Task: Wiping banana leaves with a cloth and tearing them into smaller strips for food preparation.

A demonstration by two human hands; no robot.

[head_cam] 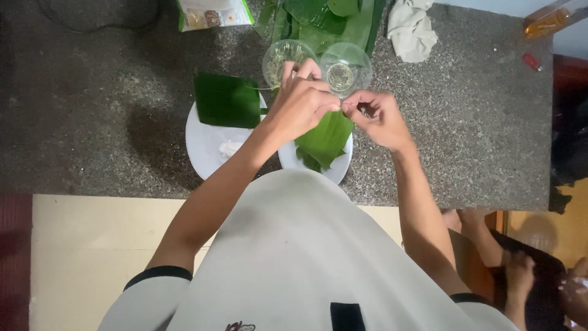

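So both hands meet over a folded leaf [324, 138] on a white plate [340, 168]. Left hand [300, 104] is pinched on the leaf's top edge, right hand [376, 119] pinches the same edge just beside it. Two clear cups [346, 67] sit right behind the fingers, and another leaf piece [226, 101] lies on a second plate [205, 147] left of the left grip, all on the speckled surface [465, 122].

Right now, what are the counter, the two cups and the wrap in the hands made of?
Counter: looks like speckled grey stone or terrazzo, matte, grainy flecks throughout.
Cups: clear, thin-walled, probably plastic; could be glass.
Wrap: green leaf, likely banana, with fine parallel ribs and slight sheen, pinched by left hand and right hand.
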